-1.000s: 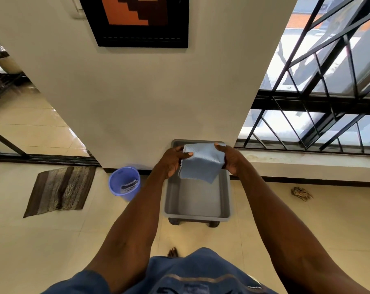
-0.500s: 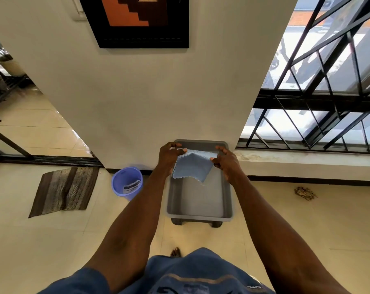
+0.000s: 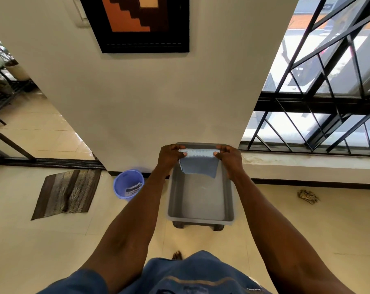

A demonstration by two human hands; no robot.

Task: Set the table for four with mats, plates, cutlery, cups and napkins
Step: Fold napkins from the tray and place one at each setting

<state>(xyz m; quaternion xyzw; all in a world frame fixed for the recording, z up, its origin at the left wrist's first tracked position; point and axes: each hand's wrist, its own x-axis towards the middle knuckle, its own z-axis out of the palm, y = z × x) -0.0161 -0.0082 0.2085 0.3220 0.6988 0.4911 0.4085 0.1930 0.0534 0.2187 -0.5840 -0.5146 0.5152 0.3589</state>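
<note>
Both hands, left hand (image 3: 169,156) and right hand (image 3: 229,157), pinch a blue napkin (image 3: 198,164) (folded over) above the grey tub (image 3: 201,200).

One view only is given, taken from a head-worn camera with a wide angle. The scene is looked down on steeply and forward, toward a cream plastered wall (image 3: 150,107) and the pale tiled floor (image 3: 52,240) at its foot. Both forearms are seen at close range, stretched away from the lens. The frame edges are bent by the lens.
</note>
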